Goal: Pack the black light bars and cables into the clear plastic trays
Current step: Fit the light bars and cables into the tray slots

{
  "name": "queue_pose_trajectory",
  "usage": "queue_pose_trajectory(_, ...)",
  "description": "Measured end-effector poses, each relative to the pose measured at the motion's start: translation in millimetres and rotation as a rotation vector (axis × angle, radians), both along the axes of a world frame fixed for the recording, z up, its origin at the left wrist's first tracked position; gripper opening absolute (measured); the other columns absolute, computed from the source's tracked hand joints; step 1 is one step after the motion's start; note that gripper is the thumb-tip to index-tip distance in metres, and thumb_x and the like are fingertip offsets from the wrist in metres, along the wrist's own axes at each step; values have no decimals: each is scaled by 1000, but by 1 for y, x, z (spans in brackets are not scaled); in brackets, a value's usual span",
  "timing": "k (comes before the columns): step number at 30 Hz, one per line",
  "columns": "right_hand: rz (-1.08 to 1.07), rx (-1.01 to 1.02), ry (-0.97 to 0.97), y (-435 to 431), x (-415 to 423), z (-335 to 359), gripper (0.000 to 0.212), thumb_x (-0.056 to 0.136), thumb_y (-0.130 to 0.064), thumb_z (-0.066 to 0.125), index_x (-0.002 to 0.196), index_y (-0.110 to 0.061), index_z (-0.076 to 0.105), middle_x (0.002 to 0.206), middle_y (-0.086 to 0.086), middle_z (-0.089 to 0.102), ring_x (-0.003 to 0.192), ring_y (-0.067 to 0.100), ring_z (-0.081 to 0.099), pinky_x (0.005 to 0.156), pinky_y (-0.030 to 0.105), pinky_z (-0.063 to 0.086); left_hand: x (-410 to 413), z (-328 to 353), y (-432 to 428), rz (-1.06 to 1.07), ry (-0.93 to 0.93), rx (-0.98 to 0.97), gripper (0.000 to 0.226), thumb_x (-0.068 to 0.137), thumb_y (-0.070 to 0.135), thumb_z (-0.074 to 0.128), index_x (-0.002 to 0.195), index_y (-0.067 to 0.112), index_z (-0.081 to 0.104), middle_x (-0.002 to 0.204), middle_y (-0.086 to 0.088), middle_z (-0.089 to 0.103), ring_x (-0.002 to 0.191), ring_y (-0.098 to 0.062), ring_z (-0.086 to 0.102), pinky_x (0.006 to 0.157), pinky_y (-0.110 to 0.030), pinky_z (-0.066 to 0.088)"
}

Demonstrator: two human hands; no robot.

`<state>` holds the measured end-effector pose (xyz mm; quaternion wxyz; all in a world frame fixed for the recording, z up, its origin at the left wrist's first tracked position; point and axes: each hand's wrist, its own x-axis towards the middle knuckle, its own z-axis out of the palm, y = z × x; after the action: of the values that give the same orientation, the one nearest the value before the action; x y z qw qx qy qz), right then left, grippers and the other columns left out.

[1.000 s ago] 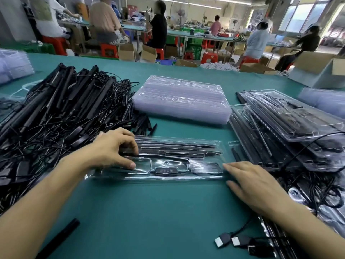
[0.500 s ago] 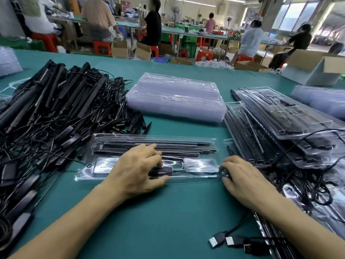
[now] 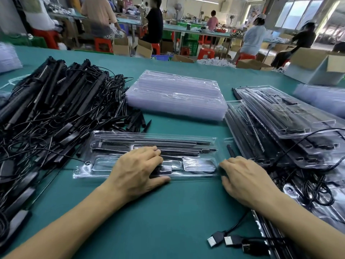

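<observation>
A clear plastic tray (image 3: 197, 163) lies across the green table in front of me, with black light bars (image 3: 149, 142) in its long slots and a black controller under its lid. My left hand (image 3: 138, 171) presses flat on the tray's middle, fingers spread over the bars and thumb along the near edge. At the tray's right end my right hand (image 3: 242, 178) touches the edge with its fingertips. A big heap of loose black light bars and cables (image 3: 46, 113) lies to the left.
A stack of empty clear trays (image 3: 175, 94) sits behind the tray. Filled trays (image 3: 283, 124) pile up on the right, with cables and USB plugs (image 3: 220, 240) trailing near my right forearm. Cardboard boxes (image 3: 317, 68) and seated people at other tables fill the background.
My left hand slid right from the tray's left end to its middle. My right hand moved in against the tray's right end. The tray shifted slightly.
</observation>
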<state>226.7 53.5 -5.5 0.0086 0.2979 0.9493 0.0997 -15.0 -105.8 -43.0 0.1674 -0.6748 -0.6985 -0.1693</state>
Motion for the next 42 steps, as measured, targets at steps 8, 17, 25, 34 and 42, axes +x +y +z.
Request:
queue_pose_trajectory(8,26,-52,-68,3,-6,4,11,90,-25,41,88,-18,49,90,-1,58,89,23,54,81,35,45,-2,-4,2,-23,12,42,54,83,63,53,91,14,75,107,-3,74,108,-22,69,89,-38,58)
queue_pose_trajectory(17,16,-121,-65,7,-6,9,31,91,-36,44,109,-17,61,105,3,57,104,23,52,95,35,42,-3,-5,4,37,10,32,52,79,68,50,86,20,71,103,4,71,100,-20,69,82,-34,58)
queue_pose_trajectory(25,40,-31,-71,-2,-13,2,26,91,-36,39,106,-19,54,107,0,55,103,23,53,89,36,43,-16,-2,-3,62,5,48,49,78,66,50,82,22,72,96,6,72,95,-17,71,78,-32,58)
queue_pose_trajectory(34,5,-154,11,-5,-20,-4,11,81,-24,46,80,-18,37,88,5,54,90,29,54,81,37,42,-17,-4,-1,59,-4,19,50,77,68,50,84,23,71,101,7,72,98,-17,70,81,-32,56)
queue_pose_trajectory(42,-190,-440,171,18,-22,15,33,89,-12,45,106,-17,73,111,6,71,107,27,62,94,29,46,-14,-3,-5,75,-48,2,52,75,70,49,86,23,71,107,6,72,103,-18,69,88,-35,54)
